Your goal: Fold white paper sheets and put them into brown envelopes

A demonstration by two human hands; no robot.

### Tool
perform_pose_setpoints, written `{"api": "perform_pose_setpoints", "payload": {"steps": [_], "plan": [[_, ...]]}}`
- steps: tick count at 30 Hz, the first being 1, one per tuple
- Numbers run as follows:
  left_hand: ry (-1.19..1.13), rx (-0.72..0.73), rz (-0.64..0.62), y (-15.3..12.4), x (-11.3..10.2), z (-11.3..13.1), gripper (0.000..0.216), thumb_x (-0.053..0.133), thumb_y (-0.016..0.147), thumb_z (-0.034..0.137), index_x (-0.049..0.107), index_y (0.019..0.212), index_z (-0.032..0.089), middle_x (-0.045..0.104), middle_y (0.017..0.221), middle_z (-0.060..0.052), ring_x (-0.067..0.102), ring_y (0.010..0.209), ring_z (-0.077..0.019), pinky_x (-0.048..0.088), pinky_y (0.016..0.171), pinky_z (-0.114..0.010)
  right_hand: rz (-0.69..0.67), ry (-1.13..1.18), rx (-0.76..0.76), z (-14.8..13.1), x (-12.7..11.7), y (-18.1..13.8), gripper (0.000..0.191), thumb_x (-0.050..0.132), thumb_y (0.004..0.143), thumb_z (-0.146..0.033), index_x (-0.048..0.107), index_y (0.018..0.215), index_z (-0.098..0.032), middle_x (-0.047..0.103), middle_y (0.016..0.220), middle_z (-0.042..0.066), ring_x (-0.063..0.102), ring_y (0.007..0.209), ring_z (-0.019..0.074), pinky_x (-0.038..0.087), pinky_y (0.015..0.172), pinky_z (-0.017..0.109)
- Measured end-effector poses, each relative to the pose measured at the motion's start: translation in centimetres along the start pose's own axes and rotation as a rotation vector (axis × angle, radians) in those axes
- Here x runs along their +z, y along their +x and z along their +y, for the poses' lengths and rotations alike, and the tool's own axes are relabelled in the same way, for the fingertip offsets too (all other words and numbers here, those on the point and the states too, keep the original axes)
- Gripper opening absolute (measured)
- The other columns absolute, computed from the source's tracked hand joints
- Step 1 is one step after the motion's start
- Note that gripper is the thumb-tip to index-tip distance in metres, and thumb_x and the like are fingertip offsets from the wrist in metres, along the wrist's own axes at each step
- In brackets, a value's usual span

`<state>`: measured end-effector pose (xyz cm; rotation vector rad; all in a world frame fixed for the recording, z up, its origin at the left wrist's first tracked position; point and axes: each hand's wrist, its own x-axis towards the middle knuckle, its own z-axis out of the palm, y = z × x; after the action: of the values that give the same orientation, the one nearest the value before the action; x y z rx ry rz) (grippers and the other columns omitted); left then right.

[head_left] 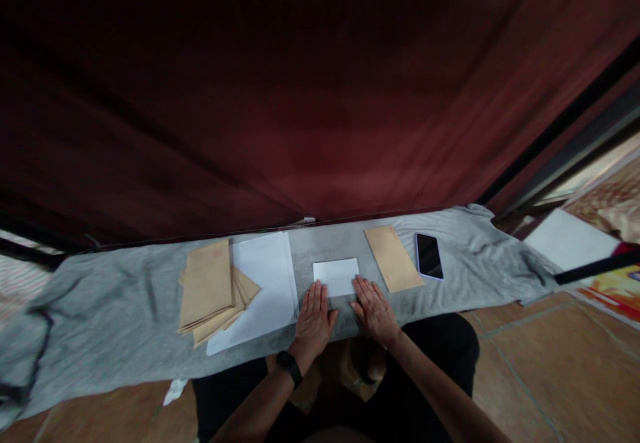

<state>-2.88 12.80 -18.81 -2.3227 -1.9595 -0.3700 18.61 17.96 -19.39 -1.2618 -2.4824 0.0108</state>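
Note:
A small white sheet of paper [336, 275], perhaps folded, lies flat on the grey cloth between my hands. My left hand [315, 317] rests flat with fingers stretched out, its fingertips at the paper's lower left corner. On the other side, my right hand [375, 309] lies flat too, fingertips touching the lower right edge. To the right sits a single brown envelope [394, 259]. Left of my hands is a stack of brown envelopes [206, 283], partly covering larger white sheets [267, 289].
A phone [429, 256] with a dark screen lies right of the single envelope. Grey cloth [120, 316] covers the long narrow surface. A dark red panel [320, 129] rises behind it. On the tiled floor is a crumpled white scrap [175, 391].

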Motion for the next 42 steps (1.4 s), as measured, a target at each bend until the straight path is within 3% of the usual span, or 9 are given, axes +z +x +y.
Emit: {"api": "perform_pose_setpoints", "payload": {"steps": [4,10,14,23,31,42], "plan": [[0.011,0.013,0.021,0.8,0.3,0.0,0.058,0.037,0.099,0.032,0.035,0.151,0.004,0.037,0.158,-0.02,0.03,0.149,-0.0289,0.034,0.119,-0.049,0.048,-0.022,-0.01,0.1,0.1,-0.3,0.062,0.037,0.106,-0.038,0.019,0.159,-0.013,0.041,0.157,0.013,0.038,0.145,0.024,0.028,0.121,0.045],[-0.071,0.102,-0.031,5.8,1.6,1.5,0.055,0.033,0.099,0.025,0.036,0.152,0.008,0.04,0.157,-0.014,0.031,0.149,-0.0233,0.031,0.121,-0.044,0.049,-0.024,0.025,-0.3,-0.3,0.1,0.058,0.037,0.106,-0.036,0.025,0.158,-0.014,0.044,0.155,0.011,0.04,0.144,0.0233,0.026,0.121,0.045],[-0.089,0.054,-0.043,7.5,2.9,1.7,0.055,0.032,0.099,0.025,0.037,0.151,0.008,0.038,0.158,-0.016,0.031,0.149,-0.0248,0.032,0.12,-0.046,0.034,-0.007,0.058,-0.4,-0.6,0.3,0.055,0.039,0.105,-0.038,0.032,0.156,-0.016,0.045,0.154,0.009,0.042,0.143,0.0223,0.026,0.122,0.043],[-0.036,-0.01,0.063,6.0,2.7,-1.2,0.058,0.035,0.097,0.026,0.036,0.151,0.003,0.037,0.158,-0.02,0.029,0.149,-0.0294,0.031,0.12,-0.049,0.039,0.048,0.109,-0.9,-0.2,1.4,0.053,0.037,0.106,-0.038,0.037,0.154,-0.016,0.047,0.153,0.01,0.04,0.143,0.0236,0.025,0.122,0.046],[-0.013,0.009,0.036,6.0,2.5,-1.3,0.057,0.035,0.098,0.027,0.038,0.15,0.003,0.039,0.157,-0.02,0.029,0.149,-0.0307,0.032,0.119,-0.05,-0.021,0.096,0.176,-2.2,1.5,6.3,0.05,0.036,0.105,-0.039,0.047,0.148,-0.016,0.046,0.153,0.011,0.041,0.143,0.0247,0.029,0.119,0.047],[-0.041,-0.087,0.086,6.1,2.6,-0.9,0.061,0.038,0.097,0.032,0.038,0.149,0.0,0.039,0.156,-0.022,0.032,0.148,-0.0299,0.03,0.121,-0.048,0.063,-0.021,0.362,-2.0,2.9,6.1,0.058,0.035,0.105,-0.04,0.039,0.151,-0.006,0.044,0.154,0.017,0.038,0.144,0.0293,0.024,0.119,0.049]]}}
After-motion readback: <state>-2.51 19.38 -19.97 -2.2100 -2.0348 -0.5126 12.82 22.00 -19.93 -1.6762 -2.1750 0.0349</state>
